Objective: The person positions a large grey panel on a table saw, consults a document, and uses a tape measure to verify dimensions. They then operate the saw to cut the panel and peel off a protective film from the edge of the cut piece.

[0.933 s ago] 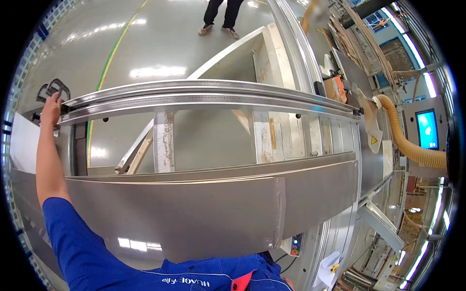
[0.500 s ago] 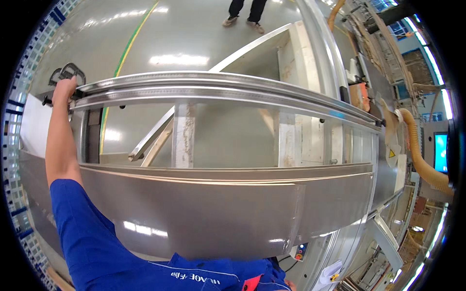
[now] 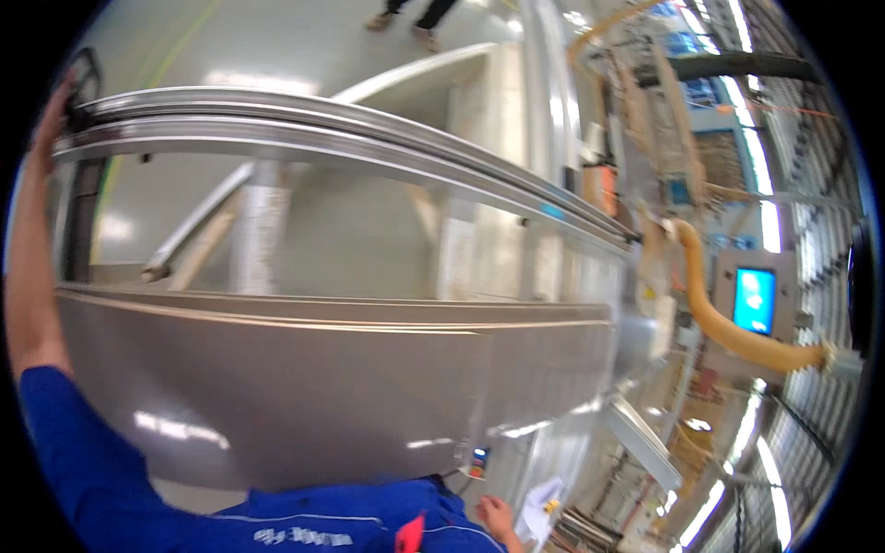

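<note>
At the far left rim, my left hand [image 3: 57, 115] is closed round a black looped handle [image 3: 86, 78] at the left end of a long metal fence rail [image 3: 304, 120]; its fingers are blurred and partly dark. My left arm stretches out straight toward it. Low in the view, beside the panels' near edge, my right hand [image 3: 496, 516] has its fingers loosely apart, with nothing visible in it. In front of my body lie stacked grey-brown panels [image 3: 304, 396], their pale edges facing the rail.
A yellow ribbed hose [image 3: 714, 332] curves beside a lit blue screen [image 3: 755, 300] on the right. Near my right hand are a small control box [image 3: 477, 463] and a white paper [image 3: 537, 510]. White frame beams [image 3: 258, 230] cross under the rail. Another person's legs [image 3: 429, 17] stand beyond.
The view has swung to the right, so the rail and panels sit farther left. My right hand has come more fully into view. My left hand stays at the handle.
</note>
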`<state>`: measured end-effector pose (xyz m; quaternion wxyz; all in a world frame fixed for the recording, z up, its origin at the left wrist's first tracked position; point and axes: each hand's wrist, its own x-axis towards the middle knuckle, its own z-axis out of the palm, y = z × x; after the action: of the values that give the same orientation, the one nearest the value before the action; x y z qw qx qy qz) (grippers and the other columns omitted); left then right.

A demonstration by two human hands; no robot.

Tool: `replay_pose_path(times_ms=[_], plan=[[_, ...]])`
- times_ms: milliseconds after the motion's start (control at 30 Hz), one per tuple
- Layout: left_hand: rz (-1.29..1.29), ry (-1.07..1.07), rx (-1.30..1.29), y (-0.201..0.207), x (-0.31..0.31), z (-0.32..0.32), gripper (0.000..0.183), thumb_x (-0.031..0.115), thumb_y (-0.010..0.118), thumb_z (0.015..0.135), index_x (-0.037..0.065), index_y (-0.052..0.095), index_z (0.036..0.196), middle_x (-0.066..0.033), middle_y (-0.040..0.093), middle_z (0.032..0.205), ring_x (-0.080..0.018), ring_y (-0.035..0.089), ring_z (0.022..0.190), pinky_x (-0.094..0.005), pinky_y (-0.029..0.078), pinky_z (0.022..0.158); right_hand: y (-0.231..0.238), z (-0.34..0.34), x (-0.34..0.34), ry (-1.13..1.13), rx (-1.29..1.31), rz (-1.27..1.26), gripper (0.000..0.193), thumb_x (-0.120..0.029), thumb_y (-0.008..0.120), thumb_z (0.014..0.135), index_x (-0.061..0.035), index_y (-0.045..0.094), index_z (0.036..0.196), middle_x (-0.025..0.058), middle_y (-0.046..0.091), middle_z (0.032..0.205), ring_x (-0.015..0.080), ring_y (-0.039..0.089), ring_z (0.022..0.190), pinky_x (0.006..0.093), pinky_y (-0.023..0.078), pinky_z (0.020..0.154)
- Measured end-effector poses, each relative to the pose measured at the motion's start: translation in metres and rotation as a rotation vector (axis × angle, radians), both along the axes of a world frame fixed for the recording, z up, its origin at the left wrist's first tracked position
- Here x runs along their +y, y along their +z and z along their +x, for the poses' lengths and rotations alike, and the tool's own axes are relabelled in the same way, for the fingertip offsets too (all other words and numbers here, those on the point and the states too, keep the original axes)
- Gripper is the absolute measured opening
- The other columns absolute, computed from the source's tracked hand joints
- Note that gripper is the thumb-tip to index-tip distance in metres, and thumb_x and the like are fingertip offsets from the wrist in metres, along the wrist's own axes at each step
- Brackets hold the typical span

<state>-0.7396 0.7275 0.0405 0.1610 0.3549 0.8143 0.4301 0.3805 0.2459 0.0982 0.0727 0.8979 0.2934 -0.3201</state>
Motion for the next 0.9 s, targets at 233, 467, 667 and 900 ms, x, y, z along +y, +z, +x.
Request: replay_pose_path(times_ms=[233, 467, 667, 900], plan=[[0.191, 0.244, -0.142, 0.039, -0.010, -0.002, 0.122, 0.084, 0.066, 0.080, 0.006, 0.027, 0.165, -0.0180, 0.031, 0.169, -0.0356, 0.025, 0.157, -0.0596, 0.018, 0.124, -0.075, 0.126, -0.048, 0.672, -0.296, 0.128, 0.025, -0.028, 0.062, 0.099, -0.0051, 0.073, 0.099, 0.0111, 0.072, 0.084, 0.0266, 0.069, 0.080, 0.0489, 0.053, 0.080], [0.157, 0.066, -0.113, 0.058, -0.003, 0.054, 0.113, 0.077, 0.069, 0.084, 0.004, 0.034, 0.162, -0.0174, 0.045, 0.159, -0.0291, 0.041, 0.147, -0.0452, 0.030, 0.120, -0.025, 0.073, 0.045, 0.266, -0.293, 0.346, 0.021, -0.020, 0.065, 0.098, -0.0010, 0.072, 0.099, 0.0105, 0.070, 0.083, 0.0209, 0.067, 0.077, 0.0385, 0.053, 0.074], [0.175, -0.377, -0.244, 0.044, 0.000, 0.172, 0.085, 0.065, 0.059, 0.100, 0.012, 0.035, 0.162, -0.0147, 0.061, 0.144, -0.0261, 0.057, 0.132, -0.0410, 0.040, 0.114, 0.079, -0.041, 0.259, 0.519, -0.291, 0.642, 0.020, -0.017, 0.067, 0.097, 0.0025, 0.071, 0.100, 0.0091, 0.068, 0.080, 0.0177, 0.065, 0.073, 0.0320, 0.052, 0.069], [0.116, -0.793, -0.321, 0.047, 0.039, 0.277, 0.067, 0.047, 0.068, 0.101, 0.018, 0.045, 0.157, -0.0182, 0.066, 0.138, -0.0273, 0.059, 0.130, -0.0417, 0.042, 0.113, 0.114, -0.317, 0.510, 1.217, 0.178, 0.863, 0.020, -0.012, 0.068, 0.098, 0.0021, 0.072, 0.111, 0.0056, 0.069, 0.091, 0.0117, 0.063, 0.083, 0.0293, 0.052, 0.080]])
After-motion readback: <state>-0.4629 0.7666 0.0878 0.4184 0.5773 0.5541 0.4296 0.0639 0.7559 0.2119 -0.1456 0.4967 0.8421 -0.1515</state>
